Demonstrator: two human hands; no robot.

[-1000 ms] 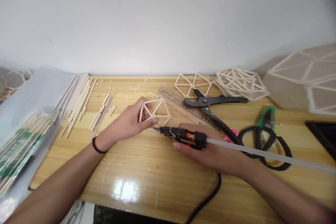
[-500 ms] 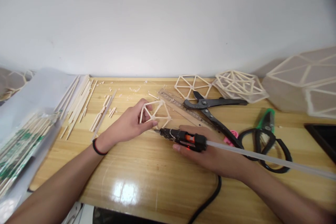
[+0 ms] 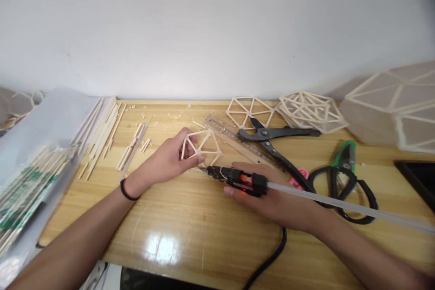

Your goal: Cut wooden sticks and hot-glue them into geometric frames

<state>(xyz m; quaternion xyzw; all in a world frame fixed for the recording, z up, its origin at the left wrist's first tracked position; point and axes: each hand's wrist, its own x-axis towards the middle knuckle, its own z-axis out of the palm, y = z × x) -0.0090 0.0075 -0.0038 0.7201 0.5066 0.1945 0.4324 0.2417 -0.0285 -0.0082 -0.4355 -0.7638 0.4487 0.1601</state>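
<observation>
Our left hand pinches a small stick frame at its left side, thumb in front and fingers behind, over the middle of the wooden table. Our right hand is wrapped around a black glue gun — its nozzle points left at the frame's lower edge, though we cannot tell whether the 2 touch. Our hands are apart, near each other, with the nozzle and frame between them. A red light glows on the gun, a long glue stick runs out of its back, and a black cord trails below our right wrist

Beyond the frame we see a clear ruler and, partly over it, black pliers lying open. Behind those lies 1 flat stick frame, beside a heap of frames. Scissors with black loops rest at right — to our left lie loose sticks and a bagged bundle of sticks
</observation>
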